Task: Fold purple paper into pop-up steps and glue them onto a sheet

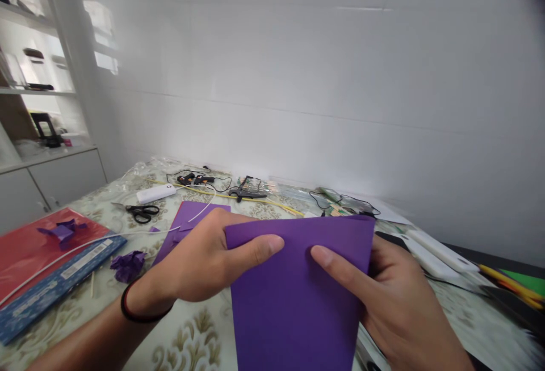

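From my remote station I see both hands closed in a pinch. The left hand [213,266] grips the upper left of a smooth, rectangular purple paper sheet [293,308], thumb flat on the near face, fingers behind the sheet. The right hand [395,297] grips its upper right in the same manner; I see its fingers only partly. The two thumb tips point toward each other and stand apart. The sheet extends between the hands and downward, in front of the pale, leaf-patterned tabletop [185,337]. I cannot tell whether its lower end touches. A crumpled purple paper ball [128,266] lies left of the left wrist.
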Available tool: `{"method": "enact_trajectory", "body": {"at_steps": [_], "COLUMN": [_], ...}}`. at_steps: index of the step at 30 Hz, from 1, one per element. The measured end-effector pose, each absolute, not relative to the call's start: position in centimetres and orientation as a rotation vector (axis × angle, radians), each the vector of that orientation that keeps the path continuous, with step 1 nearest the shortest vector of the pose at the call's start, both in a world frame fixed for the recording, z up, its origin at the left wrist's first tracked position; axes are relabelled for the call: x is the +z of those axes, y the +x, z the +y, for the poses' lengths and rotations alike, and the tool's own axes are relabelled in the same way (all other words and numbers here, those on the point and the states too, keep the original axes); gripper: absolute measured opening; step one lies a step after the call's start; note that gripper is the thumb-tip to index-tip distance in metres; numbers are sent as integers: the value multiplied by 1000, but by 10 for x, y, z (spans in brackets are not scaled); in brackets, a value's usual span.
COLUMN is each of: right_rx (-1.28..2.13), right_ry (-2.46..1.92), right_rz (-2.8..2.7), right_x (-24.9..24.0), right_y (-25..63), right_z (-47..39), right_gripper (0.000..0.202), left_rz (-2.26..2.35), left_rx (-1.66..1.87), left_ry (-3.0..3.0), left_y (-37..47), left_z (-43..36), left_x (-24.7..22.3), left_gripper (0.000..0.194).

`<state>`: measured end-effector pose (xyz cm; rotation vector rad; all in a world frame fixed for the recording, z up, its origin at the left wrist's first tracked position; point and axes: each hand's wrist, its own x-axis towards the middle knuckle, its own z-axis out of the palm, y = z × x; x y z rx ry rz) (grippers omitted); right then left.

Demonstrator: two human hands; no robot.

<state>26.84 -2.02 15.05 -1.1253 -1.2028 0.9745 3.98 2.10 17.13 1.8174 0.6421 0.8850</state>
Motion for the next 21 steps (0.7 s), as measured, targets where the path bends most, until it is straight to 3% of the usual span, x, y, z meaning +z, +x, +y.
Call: {"method": "enact_trajectory", "body": {"at_steps": [21], "right_rx": [1002], "right_ry": [-1067], "right_rz": [-1288], "right_x": [139], "right_y": [282], "right_z": [-12], "right_gripper": [35], "left_rz": [611], "left_rx": [882], "left_ry": [1822], "left_y": [39], "left_z": [22], "left_x": [172], "left_gripper": [43]}}
